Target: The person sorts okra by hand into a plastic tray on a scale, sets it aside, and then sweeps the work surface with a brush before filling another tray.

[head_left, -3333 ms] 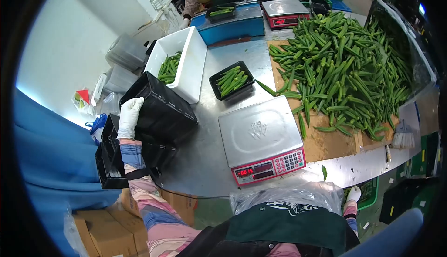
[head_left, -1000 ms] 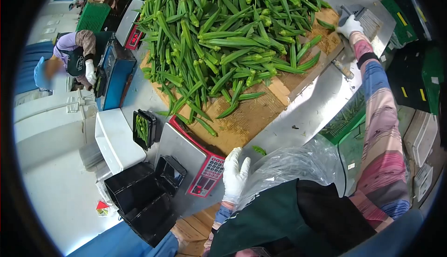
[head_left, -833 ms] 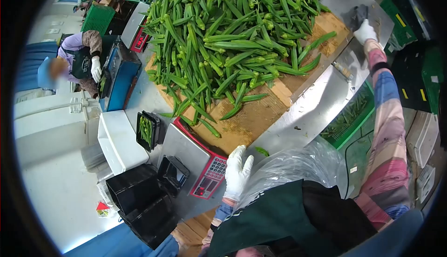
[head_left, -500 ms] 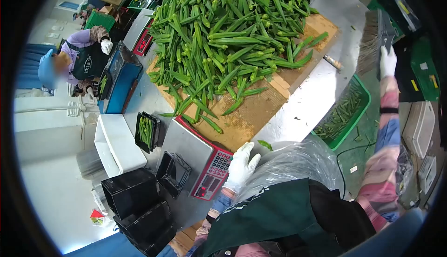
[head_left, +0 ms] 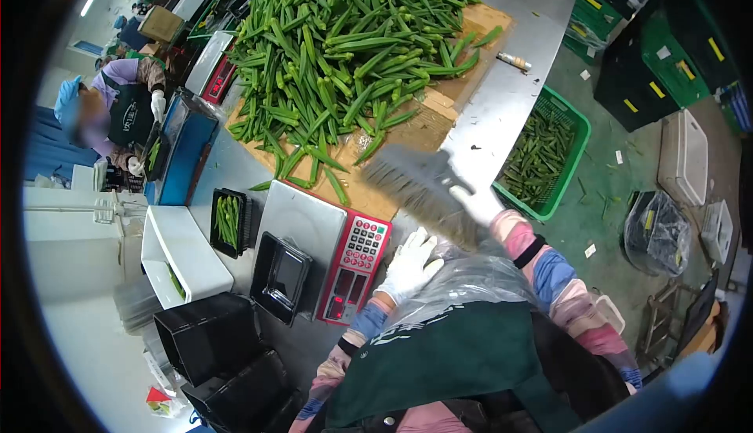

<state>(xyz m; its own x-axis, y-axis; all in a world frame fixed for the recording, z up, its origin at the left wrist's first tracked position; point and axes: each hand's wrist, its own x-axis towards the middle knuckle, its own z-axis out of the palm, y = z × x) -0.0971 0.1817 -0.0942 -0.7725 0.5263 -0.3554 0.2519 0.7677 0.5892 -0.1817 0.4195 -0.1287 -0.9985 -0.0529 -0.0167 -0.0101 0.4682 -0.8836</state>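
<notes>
My right hand (head_left: 477,200), in a white glove, is wrapped round the handle end of a grey brush (head_left: 427,190), whose bristles are over the table's front edge, near the cardboard. My left hand (head_left: 409,267), gloved in white too, lies with its fingers apart at the table edge, beside the red and silver scale (head_left: 362,249), holding nothing. Beyond both hands a large pile of green okra (head_left: 345,49) covers most of the cardboard (head_left: 463,92). An empty black tray (head_left: 281,278) rests on the scale.
A green basket (head_left: 579,147) of okra stands on the floor at the right. Left of the scale are a black tray of okra (head_left: 228,221), a white box (head_left: 208,272) and black crates (head_left: 208,331). A co-worker (head_left: 125,111) stands at the far left.
My right hand has swung in from the far right, bringing the brush over the table's front edge. My left hand stays near the scale. The view has shifted.
</notes>
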